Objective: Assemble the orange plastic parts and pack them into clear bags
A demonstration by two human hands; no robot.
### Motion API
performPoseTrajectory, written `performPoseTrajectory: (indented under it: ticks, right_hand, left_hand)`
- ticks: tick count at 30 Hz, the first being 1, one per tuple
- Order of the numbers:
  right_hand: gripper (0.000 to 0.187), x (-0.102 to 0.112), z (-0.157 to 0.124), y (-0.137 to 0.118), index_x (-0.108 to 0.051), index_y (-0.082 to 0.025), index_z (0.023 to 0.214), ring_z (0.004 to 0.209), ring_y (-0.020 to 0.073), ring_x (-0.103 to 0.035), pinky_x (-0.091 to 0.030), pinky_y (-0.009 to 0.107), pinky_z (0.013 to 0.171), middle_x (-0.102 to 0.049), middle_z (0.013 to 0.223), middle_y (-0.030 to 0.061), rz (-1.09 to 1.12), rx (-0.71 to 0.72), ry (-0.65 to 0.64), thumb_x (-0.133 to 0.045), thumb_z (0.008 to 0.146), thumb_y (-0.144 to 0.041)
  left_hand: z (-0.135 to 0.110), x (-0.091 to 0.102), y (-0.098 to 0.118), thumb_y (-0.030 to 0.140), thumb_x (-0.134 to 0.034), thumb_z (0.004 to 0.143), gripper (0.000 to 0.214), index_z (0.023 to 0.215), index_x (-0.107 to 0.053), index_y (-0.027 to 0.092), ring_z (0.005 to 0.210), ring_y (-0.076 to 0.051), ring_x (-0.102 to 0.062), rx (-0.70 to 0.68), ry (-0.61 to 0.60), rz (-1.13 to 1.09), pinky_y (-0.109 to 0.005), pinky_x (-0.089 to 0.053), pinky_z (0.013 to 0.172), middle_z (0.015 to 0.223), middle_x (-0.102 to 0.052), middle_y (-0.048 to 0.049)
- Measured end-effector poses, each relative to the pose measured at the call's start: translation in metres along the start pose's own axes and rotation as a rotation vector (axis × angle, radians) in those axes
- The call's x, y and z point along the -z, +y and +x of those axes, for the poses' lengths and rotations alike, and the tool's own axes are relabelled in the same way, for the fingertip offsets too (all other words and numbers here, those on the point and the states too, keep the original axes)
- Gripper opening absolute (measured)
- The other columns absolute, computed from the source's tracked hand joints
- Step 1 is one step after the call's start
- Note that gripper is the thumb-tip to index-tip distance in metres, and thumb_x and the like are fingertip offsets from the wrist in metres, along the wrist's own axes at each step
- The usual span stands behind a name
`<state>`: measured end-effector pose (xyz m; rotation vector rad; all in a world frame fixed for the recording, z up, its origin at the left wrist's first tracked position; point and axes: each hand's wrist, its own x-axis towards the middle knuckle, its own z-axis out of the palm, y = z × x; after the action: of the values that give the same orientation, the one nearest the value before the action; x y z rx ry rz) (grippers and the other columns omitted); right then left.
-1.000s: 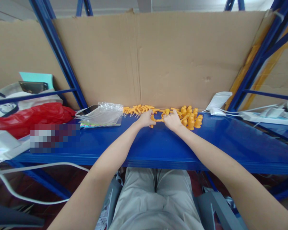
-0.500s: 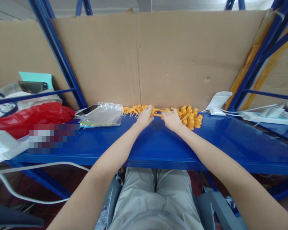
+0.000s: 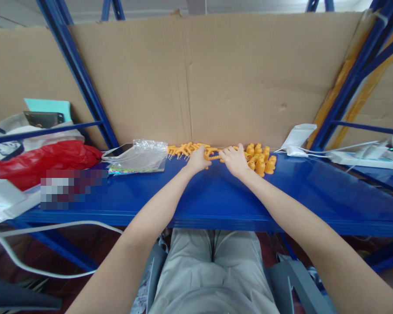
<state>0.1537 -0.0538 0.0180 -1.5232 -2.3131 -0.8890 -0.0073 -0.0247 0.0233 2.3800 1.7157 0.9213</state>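
At the back of the blue shelf (image 3: 222,196), my left hand (image 3: 197,161) is closed on an orange plastic piece (image 3: 213,158). This thin piece stretches across to the curled fingers of my right hand (image 3: 234,161), which pinch its other end. Several orange pieces with small metal chains (image 3: 174,151) lie just left of my left hand. Close by my right hand stands a cluster of small orange plastic figures (image 3: 260,165). More orange parts lie behind both hands, partly hidden by the fingers.
A clear plastic bag (image 3: 147,159) and a phone (image 3: 122,150) lie to the left, beyond them a red plastic bag (image 3: 52,159). To the right are a white object (image 3: 298,137) with cables and a power strip (image 3: 367,159). A cardboard sheet (image 3: 242,78) walls off the back.
My left hand has shifted slightly lower, its thumb now less raised. The orange piece between the hands shows more clearly. My right hand stays nearly in place.
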Motion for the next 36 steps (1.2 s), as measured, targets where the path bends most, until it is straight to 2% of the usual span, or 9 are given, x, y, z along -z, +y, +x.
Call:
performPoseTrajectory:
  ticks: [10, 15, 18, 22, 29, 36]
  right_hand:
    - [0.032, -0.0045, -0.0016, 0.0048, -0.059, -0.011, 0.113, 0.1, 0.0277, -0.056, -0.028, 0.047, 0.096, -0.068, 0.105, 0.0165, -0.011, 0.001, 0.038, -0.032, 0.096, -0.01]
    - [0.027, -0.0028, -0.0053, 0.0066, -0.058, -0.009, 0.115, 0.1, 0.0296, -0.057, -0.025, 0.05, 0.098, -0.069, 0.107, 0.0182, 0.014, -0.025, 0.048, -0.043, 0.096, -0.022]
    - [0.03, -0.0036, -0.006, 0.0057, -0.059, -0.009, 0.115, 0.101, 0.0301, -0.057, -0.024, 0.053, 0.099, -0.069, 0.108, 0.0183, 0.02, -0.038, 0.055, -0.043, 0.097, -0.027]
    - [0.029, -0.0061, -0.0042, 0.0049, -0.062, -0.011, 0.111, 0.101, 0.0293, -0.056, -0.025, 0.052, 0.099, -0.069, 0.106, 0.0178, 0.03, -0.024, 0.042, -0.04, 0.097, -0.024]
    - [0.03, -0.0064, -0.0037, 0.0067, -0.06, -0.014, 0.112, 0.102, 0.0275, -0.055, -0.027, 0.051, 0.099, -0.068, 0.107, 0.0146, 0.014, -0.02, 0.068, -0.038, 0.092, -0.007]
    - [0.03, -0.0063, -0.0026, 0.0069, -0.057, -0.012, 0.114, 0.103, 0.0282, -0.056, -0.027, 0.049, 0.098, -0.068, 0.107, 0.0167, 0.008, -0.05, 0.072, -0.037, 0.092, -0.006]
  left_hand:
    - [-0.0035, -0.0069, 0.0021, 0.011, -0.069, 0.068, 0.048, 0.108, -0.045, 0.017, 0.09, -0.023, -0.065, -0.014, 0.011, -0.057, -0.032, -0.049, 0.076, 0.092, -0.067, -0.0062]
    - [-0.0047, -0.0069, 0.0004, 0.008, -0.061, 0.074, 0.044, 0.113, -0.043, 0.015, 0.099, -0.026, -0.064, -0.062, 0.058, -0.011, -0.036, -0.049, 0.083, 0.103, -0.067, -0.0131]
    - [-0.004, -0.0068, -0.0018, 0.006, -0.059, 0.075, 0.044, 0.115, -0.042, 0.015, 0.103, -0.027, -0.063, -0.074, 0.081, 0.001, -0.037, -0.048, 0.087, 0.106, -0.066, -0.0148]
    - [-0.0037, -0.0076, -0.0018, 0.005, -0.058, 0.075, 0.044, 0.115, -0.042, 0.015, 0.105, -0.027, -0.063, -0.068, 0.078, 0.003, -0.038, -0.047, 0.089, 0.108, -0.066, -0.0148]
    - [-0.0056, -0.0073, 0.0046, 0.006, -0.062, 0.073, 0.046, 0.114, -0.043, 0.015, 0.105, -0.028, -0.064, -0.044, 0.044, -0.015, -0.037, -0.049, 0.086, 0.109, -0.067, -0.0159]
    - [-0.0058, -0.0085, 0.0056, 0.008, -0.063, 0.074, 0.047, 0.115, -0.043, 0.016, 0.103, -0.028, -0.066, -0.035, 0.032, -0.016, -0.035, -0.051, 0.084, 0.105, -0.068, -0.0132]
